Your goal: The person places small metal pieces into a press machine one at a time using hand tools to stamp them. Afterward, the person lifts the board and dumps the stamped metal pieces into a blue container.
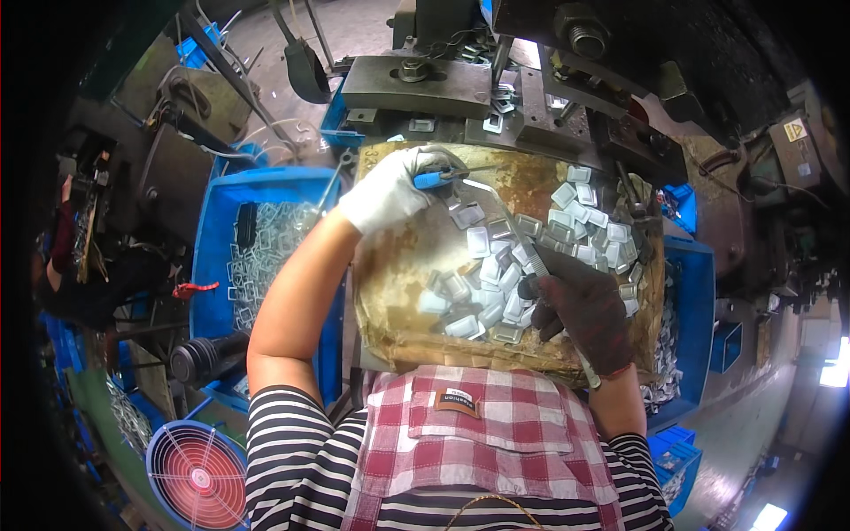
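Observation:
My left hand (390, 190), in a white glove, is closed round a blue-handled tool (434, 180) with a thin dark tip pointing right; its exact kind is unclear. In a dark glove, my right hand (584, 310) grips long metal tweezers (537, 264) with a bent tip. That tip reaches up and left, close to my left hand. Small rectangular metal pieces with raised rims (478, 242) lie heaped between and beyond my hands. They rest on a stained, brownish board (398, 310). Whether the tweezers pinch a piece cannot be made out.
Beyond the board stands a press with a heavy steel die block (416, 84) and dark upper tooling (584, 35). Blue bins of metal parts flank me, one at left (202, 265) and one at right (699, 327). A red-and-blue fan (199, 478) stands lower left. Another person (97, 283) is at far left.

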The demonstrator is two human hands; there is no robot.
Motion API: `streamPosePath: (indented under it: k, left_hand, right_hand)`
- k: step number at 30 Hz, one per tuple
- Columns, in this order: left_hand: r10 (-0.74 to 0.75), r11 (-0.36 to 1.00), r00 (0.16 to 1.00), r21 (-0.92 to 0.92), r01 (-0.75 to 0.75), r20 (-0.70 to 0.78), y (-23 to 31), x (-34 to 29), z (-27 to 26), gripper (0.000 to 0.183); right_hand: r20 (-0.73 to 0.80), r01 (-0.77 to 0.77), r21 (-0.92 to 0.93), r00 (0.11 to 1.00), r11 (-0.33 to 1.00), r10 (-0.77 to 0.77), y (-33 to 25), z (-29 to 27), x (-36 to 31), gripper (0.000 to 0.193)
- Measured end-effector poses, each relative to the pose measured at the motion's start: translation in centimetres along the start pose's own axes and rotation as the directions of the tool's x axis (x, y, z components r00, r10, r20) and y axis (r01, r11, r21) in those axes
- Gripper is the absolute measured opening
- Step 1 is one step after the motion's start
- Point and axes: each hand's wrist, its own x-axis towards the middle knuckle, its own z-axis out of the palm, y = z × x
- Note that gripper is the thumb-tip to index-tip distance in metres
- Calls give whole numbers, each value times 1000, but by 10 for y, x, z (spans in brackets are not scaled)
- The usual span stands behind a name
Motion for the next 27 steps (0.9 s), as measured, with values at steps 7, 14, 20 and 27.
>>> streamPosePath:
  k: [7,14,20,27]
  left_hand:
    - [58,998,997,-43,-56,56,-17,7,1,36]
    - [-281,830,959,493,261,-34,20,54,-16,42]
    - [-405,470,889,883,2,214,68,129,-7,28]
    - [-264,705,954,647,292,-143,43,119,6,27]
  right_hand:
    - [40,-36,-4,999,999,36,1,-2,-2,40]
    - [-309,55,-92,948,994,-81,0,-21,-2,38]
    - [-440,326,-515,693,793,-571,-10,-33,23,27]
    - [-512,166,-445,760,880,-402,-30,-18,53,33]
